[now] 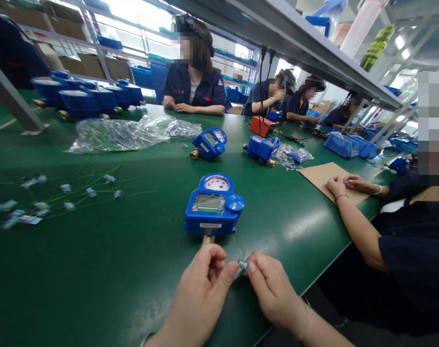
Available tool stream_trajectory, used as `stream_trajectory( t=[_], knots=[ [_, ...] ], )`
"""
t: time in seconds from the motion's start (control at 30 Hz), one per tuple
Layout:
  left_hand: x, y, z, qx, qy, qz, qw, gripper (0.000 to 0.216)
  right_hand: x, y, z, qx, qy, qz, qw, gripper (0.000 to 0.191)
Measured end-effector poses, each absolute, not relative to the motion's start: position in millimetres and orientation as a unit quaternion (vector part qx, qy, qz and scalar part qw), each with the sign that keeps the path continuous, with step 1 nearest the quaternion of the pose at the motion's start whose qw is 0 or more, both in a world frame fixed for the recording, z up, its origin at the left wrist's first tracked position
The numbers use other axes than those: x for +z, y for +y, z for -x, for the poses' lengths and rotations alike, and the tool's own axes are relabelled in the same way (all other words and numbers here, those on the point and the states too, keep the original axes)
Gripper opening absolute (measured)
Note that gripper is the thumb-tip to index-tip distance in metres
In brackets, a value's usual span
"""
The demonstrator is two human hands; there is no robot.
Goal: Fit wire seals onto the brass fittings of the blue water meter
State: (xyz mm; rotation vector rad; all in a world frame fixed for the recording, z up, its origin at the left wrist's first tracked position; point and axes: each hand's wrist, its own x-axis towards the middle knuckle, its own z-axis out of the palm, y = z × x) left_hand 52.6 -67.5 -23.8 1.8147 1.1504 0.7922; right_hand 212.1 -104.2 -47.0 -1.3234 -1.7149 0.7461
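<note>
A blue water meter [213, 206] with a round dial and a small screen stands on the green table [96, 270] right in front of me, its brass fitting pointing at my hands. My left hand [201, 294] and my right hand [273, 289] meet just below it. Both pinch a tiny grey seal [243, 264] on a thin green wire that runs up toward the meter. Fingers of both hands are closed around this small part.
Two more blue meters [209, 142] [262, 147] lie farther back, near clear plastic bags [132, 132]. Loose seals with green wires [42, 197] are scattered at left. Several meters [85, 99] are stacked far left. A co-worker's arms rest on cardboard [322, 176] at right; other people sit opposite.
</note>
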Motion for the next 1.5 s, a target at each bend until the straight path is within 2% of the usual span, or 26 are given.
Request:
stream_trajectory(
  t=[0.13, 0.27, 0.33, 0.43, 0.5, 0.57, 0.67, 0.7, 0.77, 0.87, 0.93, 1.0, 1.07, 1.13, 1.2, 1.27, 1.33, 1.4, 1.43, 1.5],
  knots=[
    [-22, -65, -62, 0.186, 0.458, -0.711, 0.500, 0.049, -50, -104, -226, 0.122, -0.815, 0.490, 0.285, 0.021],
    [-25, -64, -72, 0.195, 0.449, -0.716, 0.497, 0.047, -50, -103, -231, 0.054, -0.846, 0.468, 0.248, 0.019],
    [-27, -66, -74, 0.213, 0.450, -0.716, 0.489, 0.043, -50, -102, -228, 0.135, -0.815, 0.483, 0.289, 0.020],
    [-28, -69, -74, 0.225, 0.460, -0.719, 0.471, 0.040, -49, -100, -216, 0.413, -0.648, 0.536, 0.350, 0.030],
    [-29, -69, -72, 0.227, 0.468, -0.725, 0.452, 0.041, -49, -101, -209, 0.517, -0.561, 0.544, 0.350, 0.033],
    [-30, -67, -71, 0.234, 0.473, -0.721, 0.449, 0.042, -50, -103, -206, 0.441, -0.605, 0.559, 0.355, 0.030],
    [-31, -63, -71, 0.247, 0.474, -0.699, 0.475, 0.046, -54, -105, -211, 0.176, -0.744, 0.548, 0.339, 0.021],
    [-31, -63, -71, 0.248, 0.475, -0.694, 0.481, 0.047, -55, -105, -214, 0.125, -0.770, 0.531, 0.330, 0.021],
    [-31, -63, -72, 0.250, 0.469, -0.690, 0.491, 0.048, -58, -102, -216, 0.150, -0.777, 0.517, 0.327, 0.022],
    [-29, -63, -72, 0.247, 0.455, -0.695, 0.499, 0.046, -59, -97, -214, 0.312, -0.712, 0.532, 0.336, 0.033],
    [-29, -62, -72, 0.236, 0.455, -0.702, 0.494, 0.045, -57, -95, -212, 0.366, -0.687, 0.540, 0.322, 0.037],
    [-30, -60, -71, 0.226, 0.466, -0.709, 0.479, 0.045, -56, -97, -212, 0.294, -0.716, 0.544, 0.323, 0.031],
    [-33, -58, -71, 0.223, 0.474, -0.708, 0.474, 0.045, -57, -99, -216, 0.139, -0.779, 0.523, 0.318, 0.020],
    [-35, -57, -72, 0.227, 0.473, -0.698, 0.487, 0.046, -60, -100, -221, 0.006, -0.826, 0.481, 0.292, 0.017],
    [-37, -57, -74, 0.235, 0.471, -0.690, 0.497, 0.047, -63, -99, -224, -0.031, -0.848, 0.453, 0.273, 0.015],
    [-36, -58, -75, 0.242, 0.472, -0.691, 0.490, 0.046, -63, -95, -223, 0.054, -0.828, 0.469, 0.303, 0.017],
    [-35, -58, -74, 0.242, 0.473, -0.700, 0.477, 0.045, -61, -91, -219, 0.247, -0.753, 0.505, 0.343, 0.025],
    [-33, -59, -73, 0.234, 0.474, -0.711, 0.464, 0.044, -58, -89, -214, 0.430, -0.660, 0.515, 0.338, 0.031],
    [-32, -58, -73, 0.228, 0.474, -0.716, 0.459, 0.044, -57, -90, -212, 0.481, -0.631, 0.513, 0.327, 0.034],
    [-31, -57, -71, 0.216, 0.477, -0.724, 0.449, 0.045, -55, -92, -211, 0.466, -0.639, 0.520, 0.322, 0.033]
  ],
)
